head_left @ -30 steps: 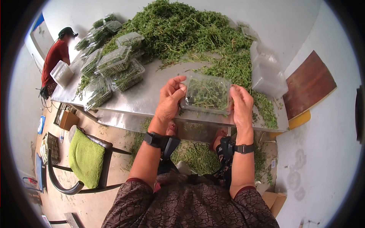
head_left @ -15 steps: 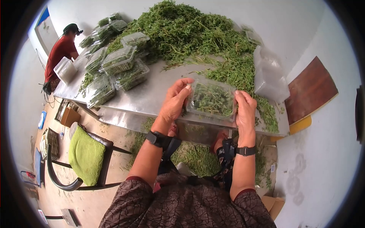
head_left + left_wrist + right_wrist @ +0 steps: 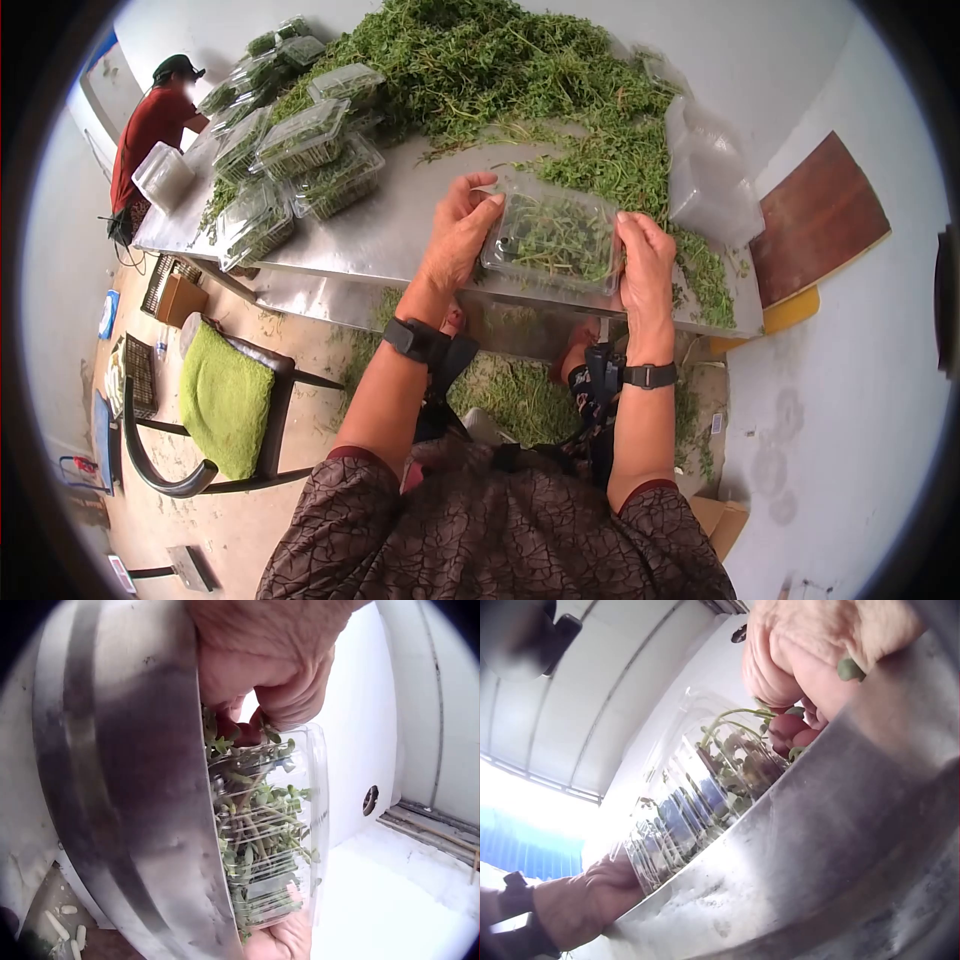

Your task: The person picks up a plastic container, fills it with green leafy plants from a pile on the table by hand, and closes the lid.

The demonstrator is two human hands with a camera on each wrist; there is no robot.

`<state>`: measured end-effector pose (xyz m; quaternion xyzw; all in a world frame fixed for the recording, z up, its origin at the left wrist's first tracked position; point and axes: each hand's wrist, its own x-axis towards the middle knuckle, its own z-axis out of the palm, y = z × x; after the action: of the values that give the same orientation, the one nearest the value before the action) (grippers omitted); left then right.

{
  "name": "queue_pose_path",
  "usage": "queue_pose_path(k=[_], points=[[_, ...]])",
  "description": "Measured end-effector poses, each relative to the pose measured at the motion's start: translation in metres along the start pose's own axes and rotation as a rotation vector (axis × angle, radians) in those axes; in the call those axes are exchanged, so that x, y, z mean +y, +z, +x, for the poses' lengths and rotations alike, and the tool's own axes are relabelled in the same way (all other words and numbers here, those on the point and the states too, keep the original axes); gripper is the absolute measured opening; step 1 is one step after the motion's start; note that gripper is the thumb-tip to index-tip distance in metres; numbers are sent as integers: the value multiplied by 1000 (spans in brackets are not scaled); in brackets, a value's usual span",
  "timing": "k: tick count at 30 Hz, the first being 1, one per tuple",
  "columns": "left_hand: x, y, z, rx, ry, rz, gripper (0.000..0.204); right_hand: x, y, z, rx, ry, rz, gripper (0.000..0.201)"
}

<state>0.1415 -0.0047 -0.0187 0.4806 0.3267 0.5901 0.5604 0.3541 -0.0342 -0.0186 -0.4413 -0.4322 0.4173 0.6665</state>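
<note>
A clear plastic box (image 3: 553, 238) with green sprigs inside sits at the metal table's front edge in the head view. My left hand (image 3: 460, 232) grips its left side, thumb on top. At the opposite side my right hand (image 3: 646, 262) pinches the rim between thumb and fingers. In the left wrist view the ribbed box wall (image 3: 262, 840) shows sprigs pressed against it, with the left hand (image 3: 277, 667) at its near end. The right wrist view shows the right hand (image 3: 817, 667) with fingertips beside stems near the box (image 3: 697, 787).
Filled boxes (image 3: 300, 138) are stacked at the left of the table (image 3: 400, 215). A heap of greens (image 3: 500, 70) spreads across the back. Empty nested boxes (image 3: 708, 178) stand at the right. A person in red (image 3: 150, 130) is at the far left; a chair with a green cover (image 3: 225, 400) stands below.
Both hands still hold the box, which has shifted slightly right in the head view over the last second. The head view itself has moved a little.
</note>
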Motion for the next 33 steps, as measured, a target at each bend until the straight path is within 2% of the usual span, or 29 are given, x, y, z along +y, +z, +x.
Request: queue_pose_path(k=[2, 4, 7, 15, 21, 23, 30, 31, 33], points=[[-1, -1, 1, 8, 23, 13, 25, -2, 0, -1, -20, 10, -8, 20], [-4, -7, 6, -94, -50, -24, 32, -2, 0, -1, -15, 9, -5, 20], [-3, -9, 7, -138, -56, -5, 35, 0, 0, 1, -15, 4, 2, 20], [-1, -11, 6, -137, -104, 12, 33, 4, -4, 2, -57, -31, -16, 23], [0, -6, 5, -96, -99, -31, 31, -6, -1, -4, -17, 26, 111, 27], [-1, -5, 5, -64, -95, -48, 31, -7, -4, -5, -118, 80, 237, 32], [0, -2, 1, -39, -52, -81, 31, -10, -11, -6, -187, 58, 252, 32], [2, 0, 0, -3, -64, -114, 31, -12, -15, -8, -239, 68, 289, 32], [-4, -6, 2, -34, -48, -101, 32, -13, -20, -12, -290, 75, 323, 33]])
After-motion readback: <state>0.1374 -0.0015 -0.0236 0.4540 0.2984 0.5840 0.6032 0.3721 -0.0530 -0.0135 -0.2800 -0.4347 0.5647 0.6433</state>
